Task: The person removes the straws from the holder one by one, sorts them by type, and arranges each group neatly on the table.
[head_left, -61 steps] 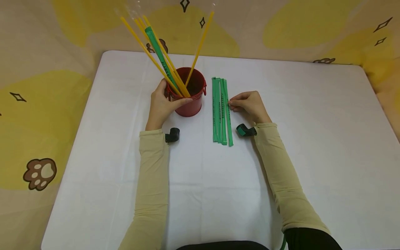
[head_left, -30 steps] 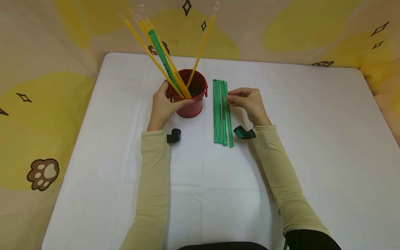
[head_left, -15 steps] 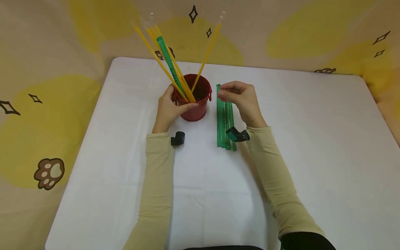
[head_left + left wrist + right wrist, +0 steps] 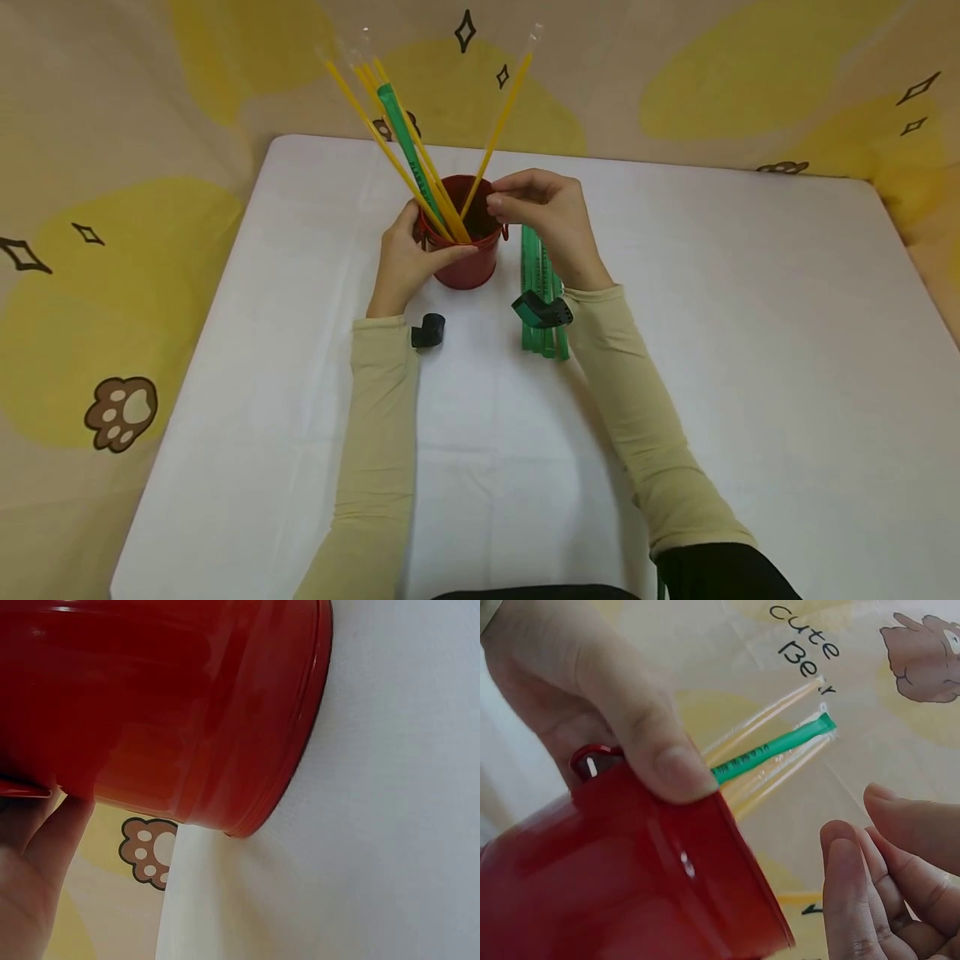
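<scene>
My left hand (image 4: 397, 262) grips a small red metal bucket (image 4: 468, 268), thumb along the near rim and fingers round the left side. Several yellow straws (image 4: 498, 125) in clear sleeves lean in it, with one green wrapped straw (image 4: 405, 142) among them. At the bucket's right rim is my right hand (image 4: 551, 218). In the right wrist view its thumb and fingers (image 4: 845, 877) stand apart, with nothing visible between them. Several more green wrapped straws (image 4: 532, 258) lie side by side on the table, partly hidden below my right hand and wrist camera.
A white cloth (image 4: 465, 467) covers the table. Behind it hangs a beige curtain (image 4: 600, 75) with yellow patches and paw prints. Wrist cameras stick out inward from both sleeves, the right one (image 4: 542, 311) above the green straws.
My right hand has lifted from beside the row of green straws and moved left and away from me to the bucket's rim. My left hand keeps its hold on the bucket. The head view has shifted slightly.
</scene>
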The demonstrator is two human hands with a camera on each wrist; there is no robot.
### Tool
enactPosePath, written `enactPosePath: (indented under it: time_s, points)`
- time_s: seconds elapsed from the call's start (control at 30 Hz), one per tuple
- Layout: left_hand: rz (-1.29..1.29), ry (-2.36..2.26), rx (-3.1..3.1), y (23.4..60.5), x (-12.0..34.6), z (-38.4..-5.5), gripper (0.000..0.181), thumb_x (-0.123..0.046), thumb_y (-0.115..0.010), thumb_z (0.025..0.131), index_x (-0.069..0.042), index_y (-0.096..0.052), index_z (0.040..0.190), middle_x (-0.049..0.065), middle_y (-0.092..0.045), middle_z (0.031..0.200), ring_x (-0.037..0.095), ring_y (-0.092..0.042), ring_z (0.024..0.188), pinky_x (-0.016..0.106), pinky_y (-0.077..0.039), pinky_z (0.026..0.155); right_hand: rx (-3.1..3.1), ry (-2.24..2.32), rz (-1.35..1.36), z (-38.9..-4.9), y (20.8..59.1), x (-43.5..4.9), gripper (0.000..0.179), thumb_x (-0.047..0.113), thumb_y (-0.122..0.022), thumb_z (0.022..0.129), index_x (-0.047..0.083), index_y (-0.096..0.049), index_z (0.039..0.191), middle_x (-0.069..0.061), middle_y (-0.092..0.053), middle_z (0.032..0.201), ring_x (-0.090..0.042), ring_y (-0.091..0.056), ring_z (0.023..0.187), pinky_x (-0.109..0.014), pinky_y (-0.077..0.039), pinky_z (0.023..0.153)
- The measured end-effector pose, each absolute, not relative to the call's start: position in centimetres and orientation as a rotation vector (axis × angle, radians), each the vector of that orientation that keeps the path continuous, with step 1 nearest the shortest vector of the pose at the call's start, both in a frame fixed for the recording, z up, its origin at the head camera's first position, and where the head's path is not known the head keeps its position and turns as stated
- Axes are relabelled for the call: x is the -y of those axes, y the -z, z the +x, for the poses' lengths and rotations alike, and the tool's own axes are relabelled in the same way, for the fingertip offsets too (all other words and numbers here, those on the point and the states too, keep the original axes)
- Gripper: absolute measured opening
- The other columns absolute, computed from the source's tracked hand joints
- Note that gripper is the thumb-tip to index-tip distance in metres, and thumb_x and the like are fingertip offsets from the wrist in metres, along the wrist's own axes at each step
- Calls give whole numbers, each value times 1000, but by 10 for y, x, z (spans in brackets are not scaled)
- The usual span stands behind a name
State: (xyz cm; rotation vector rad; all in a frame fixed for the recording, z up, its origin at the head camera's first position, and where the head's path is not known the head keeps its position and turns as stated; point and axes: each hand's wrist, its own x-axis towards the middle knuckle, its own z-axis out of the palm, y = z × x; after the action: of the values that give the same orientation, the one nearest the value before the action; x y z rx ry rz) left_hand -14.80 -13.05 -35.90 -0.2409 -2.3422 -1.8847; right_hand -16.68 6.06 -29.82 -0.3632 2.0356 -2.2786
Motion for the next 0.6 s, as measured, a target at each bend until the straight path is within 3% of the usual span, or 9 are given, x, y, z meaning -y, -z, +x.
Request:
enactPosePath:
  time_s: [0.6]
  points:
    - [-209,1886,2358,358,131,-149,71,-17,-84,70,-6,-49,130,8,-58,120,17,-53,108,27,-44,95,-2048,2193,-365,-181,286,-22,19,1,-72,81,-9,-67,97,-12,-68,87,-23,-65,80,-33,-56,77]
